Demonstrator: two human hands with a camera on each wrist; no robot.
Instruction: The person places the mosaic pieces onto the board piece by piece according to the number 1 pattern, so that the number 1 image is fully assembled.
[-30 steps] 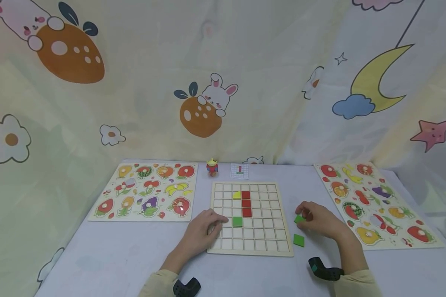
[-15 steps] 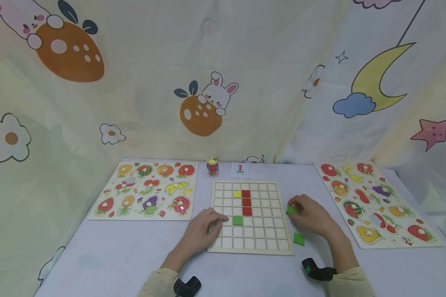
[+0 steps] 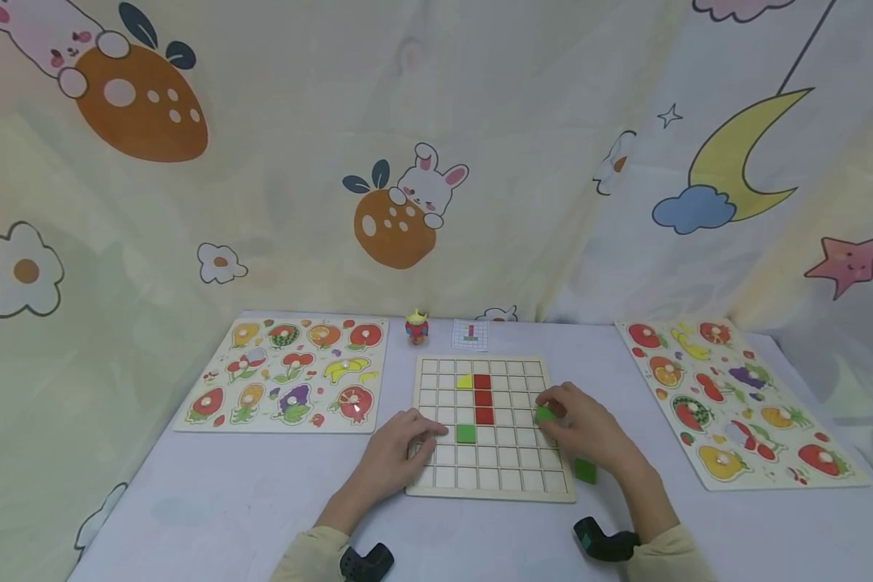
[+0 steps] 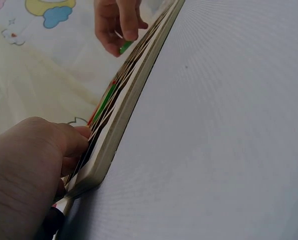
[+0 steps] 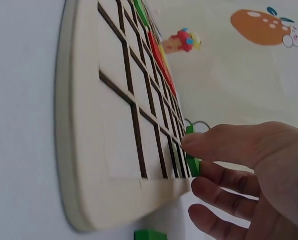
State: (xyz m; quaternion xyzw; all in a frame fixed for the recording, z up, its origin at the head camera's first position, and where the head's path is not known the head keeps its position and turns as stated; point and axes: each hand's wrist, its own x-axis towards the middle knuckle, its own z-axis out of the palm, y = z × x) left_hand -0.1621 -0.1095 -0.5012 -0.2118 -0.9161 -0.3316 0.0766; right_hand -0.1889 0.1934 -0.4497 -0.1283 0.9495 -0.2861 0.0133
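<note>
A wooden grid board (image 3: 509, 453) lies flat in the middle of the table. On it are a yellow piece (image 3: 465, 381), a column of red squares (image 3: 483, 398) and a green square (image 3: 466, 434). My left hand (image 3: 398, 446) rests on the board's left edge, its index finger reaching over the cells. My right hand (image 3: 584, 424) pinches another green square tile (image 3: 545, 414) between thumb and fingers over the board's right side; the right wrist view shows the tile (image 5: 190, 150) at the fingertips. Partly behind that hand, a spare green tile (image 3: 585, 470) lies right of the board.
Fruit puzzle boards lie at the left (image 3: 276, 376) and right (image 3: 742, 404). Behind the grid stand a small toy figure (image 3: 417, 328) and a printed pattern card (image 3: 470, 334). A patterned cloth (image 3: 291, 162) hangs behind the table.
My right hand has carried the green tile leftward, from the table beside the board to over its right side. My left hand has stayed in place.
</note>
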